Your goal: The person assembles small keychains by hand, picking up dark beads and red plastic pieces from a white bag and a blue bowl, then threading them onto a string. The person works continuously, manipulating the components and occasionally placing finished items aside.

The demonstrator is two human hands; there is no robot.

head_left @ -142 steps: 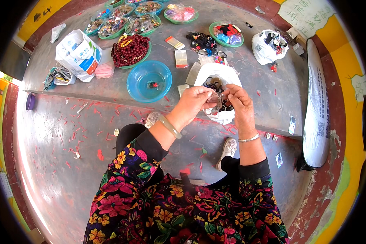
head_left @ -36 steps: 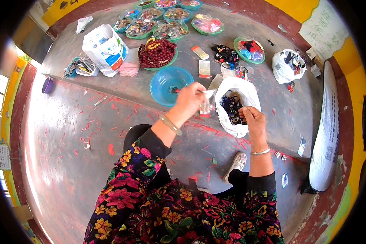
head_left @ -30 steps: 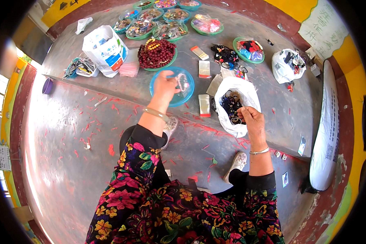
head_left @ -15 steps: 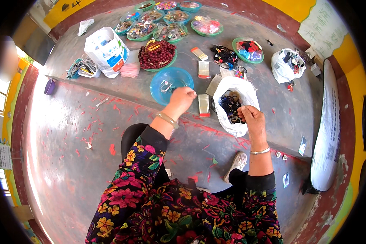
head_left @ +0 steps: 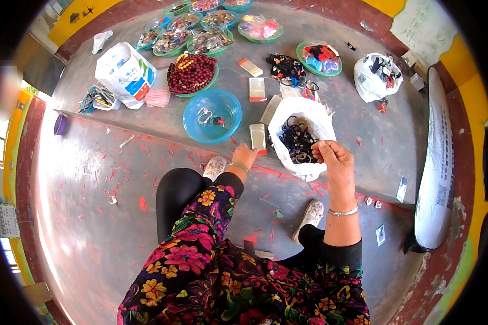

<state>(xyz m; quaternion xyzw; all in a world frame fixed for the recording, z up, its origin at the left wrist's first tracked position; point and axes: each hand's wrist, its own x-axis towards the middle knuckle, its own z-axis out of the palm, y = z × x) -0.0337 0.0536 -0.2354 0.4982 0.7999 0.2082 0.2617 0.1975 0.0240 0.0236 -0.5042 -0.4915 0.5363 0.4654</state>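
My left hand (head_left: 245,156) is low at the near corner of a flat stack of clear sleeves (head_left: 257,136) with a red end. Its fingers look curled, and what they hold, if anything, is hidden. Over the near right rim of a white plastic bag (head_left: 314,108), my right hand (head_left: 335,160) has thumb and fingers pinched together. Anything in that pinch is too small to make out. Many dark looped bands (head_left: 297,140) fill the bag. Left of the sleeves stands a blue basin (head_left: 211,130) with a few small items (head_left: 217,121) inside.
A bowl of dark red beads (head_left: 192,76), a printed white bag (head_left: 123,73) and pink sheets (head_left: 157,97) stand left. Behind are several bowls of packaged goods (head_left: 171,42). Another stuffed white bag (head_left: 371,86) sits right. A low step edge (head_left: 146,140) crosses the floor.
My left hand has drawn back from over the blue basin, down and right to the sleeve stack. A small red and dark item now shows in the basin. My right hand stays pinched by the bag.
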